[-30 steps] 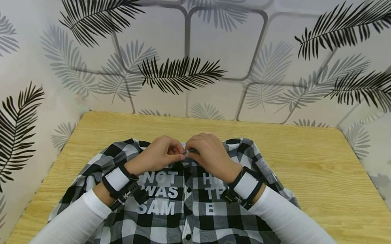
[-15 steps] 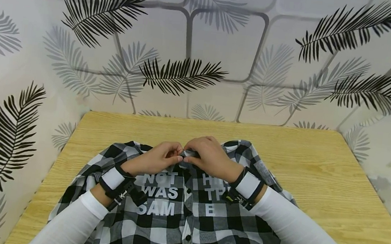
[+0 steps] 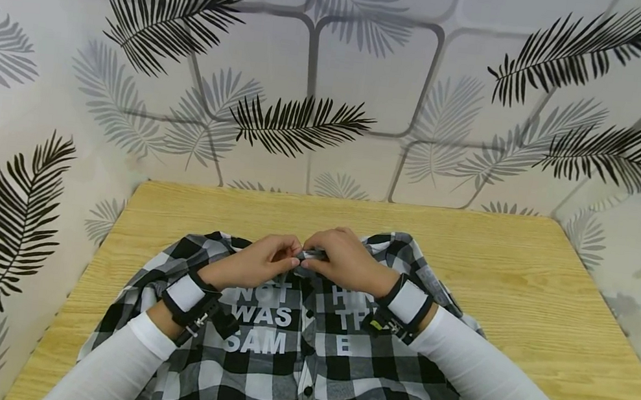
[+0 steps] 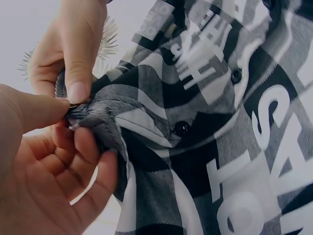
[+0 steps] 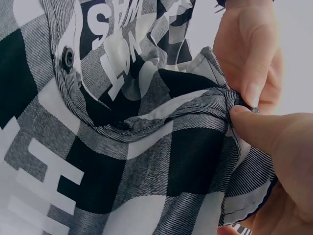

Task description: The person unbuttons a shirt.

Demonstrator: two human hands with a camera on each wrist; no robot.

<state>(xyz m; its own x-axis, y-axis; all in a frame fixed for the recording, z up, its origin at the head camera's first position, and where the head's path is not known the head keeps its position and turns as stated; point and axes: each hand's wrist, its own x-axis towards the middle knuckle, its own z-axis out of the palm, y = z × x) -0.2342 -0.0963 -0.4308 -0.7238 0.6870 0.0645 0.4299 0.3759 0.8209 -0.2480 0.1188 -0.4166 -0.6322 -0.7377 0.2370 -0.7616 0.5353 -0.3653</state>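
Note:
A black, grey and white checked shirt with white printed letters lies front up on the table. At its collar, my left hand pinches the cloth between thumb and fingers. Close against it, my right hand grips the other side of the collar, thumb on top. In the left wrist view both thumbs meet at a dark edge of the gathered cloth, and a black button sits on the placket below. Another button shows in the right wrist view. What lies between the fingertips is mostly hidden.
The wooden table extends past the shirt on both sides and behind it. A wall with a leaf pattern rises at the table's far edge. Straps with small cameras sit on both wrists.
Both hands have come slightly lower in the head view, still together at the collar. More folded collar cloth shows between them than a second ago.

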